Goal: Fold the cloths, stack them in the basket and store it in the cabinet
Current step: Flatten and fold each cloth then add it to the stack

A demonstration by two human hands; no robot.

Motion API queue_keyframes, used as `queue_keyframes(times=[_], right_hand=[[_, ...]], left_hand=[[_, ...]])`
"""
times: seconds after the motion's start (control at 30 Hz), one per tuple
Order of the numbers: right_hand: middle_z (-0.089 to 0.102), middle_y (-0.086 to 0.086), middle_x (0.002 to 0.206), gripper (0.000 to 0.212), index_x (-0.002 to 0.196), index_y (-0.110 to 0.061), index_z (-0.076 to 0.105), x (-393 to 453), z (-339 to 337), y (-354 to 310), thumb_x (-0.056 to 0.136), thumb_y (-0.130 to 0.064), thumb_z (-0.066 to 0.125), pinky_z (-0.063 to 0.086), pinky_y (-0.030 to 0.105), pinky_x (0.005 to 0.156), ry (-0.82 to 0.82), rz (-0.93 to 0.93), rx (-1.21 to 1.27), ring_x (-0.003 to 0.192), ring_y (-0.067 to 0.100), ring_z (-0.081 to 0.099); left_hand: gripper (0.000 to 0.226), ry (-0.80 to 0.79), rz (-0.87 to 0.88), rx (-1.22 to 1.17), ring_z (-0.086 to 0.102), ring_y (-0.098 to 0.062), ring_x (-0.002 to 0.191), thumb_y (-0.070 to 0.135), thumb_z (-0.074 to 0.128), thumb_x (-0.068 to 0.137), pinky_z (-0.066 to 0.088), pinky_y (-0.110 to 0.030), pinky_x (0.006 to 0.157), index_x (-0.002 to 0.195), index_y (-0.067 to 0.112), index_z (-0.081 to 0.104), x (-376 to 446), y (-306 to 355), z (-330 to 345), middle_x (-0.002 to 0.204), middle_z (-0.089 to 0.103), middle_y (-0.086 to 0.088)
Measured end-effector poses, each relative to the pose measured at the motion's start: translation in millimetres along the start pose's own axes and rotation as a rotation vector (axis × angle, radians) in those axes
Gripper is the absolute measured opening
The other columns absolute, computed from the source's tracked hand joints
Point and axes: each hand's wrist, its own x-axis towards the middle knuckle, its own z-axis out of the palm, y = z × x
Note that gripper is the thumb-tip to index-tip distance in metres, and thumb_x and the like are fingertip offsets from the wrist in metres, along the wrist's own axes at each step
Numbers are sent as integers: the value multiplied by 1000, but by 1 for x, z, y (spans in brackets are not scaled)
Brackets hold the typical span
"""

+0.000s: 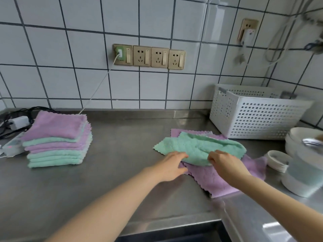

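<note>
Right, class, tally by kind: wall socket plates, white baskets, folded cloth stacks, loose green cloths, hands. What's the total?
Wall socket plates: 5
White basket: 1
Folded cloth stack: 1
Loose green cloth: 1
Hands: 2, left hand and right hand
Total: 10

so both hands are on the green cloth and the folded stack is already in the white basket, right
Not quite. In the head view both hands, left hand and right hand, are on the green cloth, but the folded stack sits on the counter, not in the white basket.

One basket point(258, 117), four wall sockets point(149, 56) in a row, two hands point(172, 165).
</note>
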Motion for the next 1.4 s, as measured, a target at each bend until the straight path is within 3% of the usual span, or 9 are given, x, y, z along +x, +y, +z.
queue_keyframes(times=[0.13, 0.27, 0.4, 0.57, 0.73, 0.87, 1.03, 1.13, 1.4], right_hand=[[61, 6, 84, 14, 92, -11, 55, 8, -43, -33, 98, -13, 43, 43, 37, 66, 163, -14, 443, 72, 25, 56], [55, -12, 75, 9, 105, -14, 50, -4, -104, -69, 98, -18, 47, 35, 13, 60, 250, -209, 640, 67, -2, 52], [46, -5, 106, 52, 123, -28, 37, -10, -124, -60, 83, -48, 63, 43, 30, 63, 231, -308, 251, 76, 16, 51], [47, 4, 103, 48, 124, -24, 30, -13, -120, -51, 88, -20, 62, 44, 39, 47, 295, -351, 71, 59, 26, 50], [57, 0, 99, 40, 114, -22, 31, -18, -131, -65, 88, -8, 57, 42, 32, 53, 367, -363, 484, 67, 24, 51], [64, 4, 80, 14, 97, -18, 51, -19, -150, -86, 83, -21, 51, 45, 32, 60, 407, -368, 749, 67, 24, 56], [61, -7, 60, 14, 69, -15, 67, -16, -179, -112, 79, -23, 73, 41, 14, 48, 253, -197, 1344, 54, 3, 52], [61, -3, 56, 25, 63, -11, 71, -3, -179, -120, 72, -34, 69, 45, 16, 48, 51, -1, 1639, 50, 8, 55], [43, 5, 57, 41, 61, 1, 48, 29, -85, -110, 88, -25, 65, 40, 22, 44, -183, -18, 770, 50, 13, 38]], left_hand=[[43, 106, -60, -23, 55, -30, 114, 25, 56, 90, 45, -37, 95, 131, 15, 48, 14, 0, 4, 123, 59, -12], [18, 492, -9, -119, 65, -25, 85, 19, 51, 83, 44, -29, 67, 88, 14, 68, 20, -8, -13, 91, 72, -8], [21, 674, -3, -308, 62, -9, 73, 1, 70, 76, 43, -22, 64, 84, 21, 73, 0, -18, -57, 80, 72, 5], [47, 650, 58, -360, 66, 2, 74, -13, 66, 74, 51, -16, 70, 75, 33, 70, -48, -27, -120, 74, 71, 22], [23, 550, 31, -294, 61, 10, 72, 1, 70, 80, 44, -6, 70, 78, 24, 72, -110, -24, -170, 76, 72, 20], [6, 584, -52, -295, 57, -4, 65, 10, 71, 81, 45, -14, 62, 85, 6, 74, -159, -29, -200, 80, 72, -11], [39, 637, -77, -862, 70, -13, 70, 38, 88, 45, 54, -22, 58, 78, 19, 78, -199, -21, -226, 79, 75, -2], [25, 688, -173, -958, 70, -13, 61, 31, 77, 64, 53, -22, 50, 79, 13, 72, -204, -22, -230, 74, 75, -3], [32, 469, -564, -286, 35, -9, 42, 23, 72, 82, 22, -19, 38, 65, 11, 47, -190, -103, -175, 56, 36, -5]])
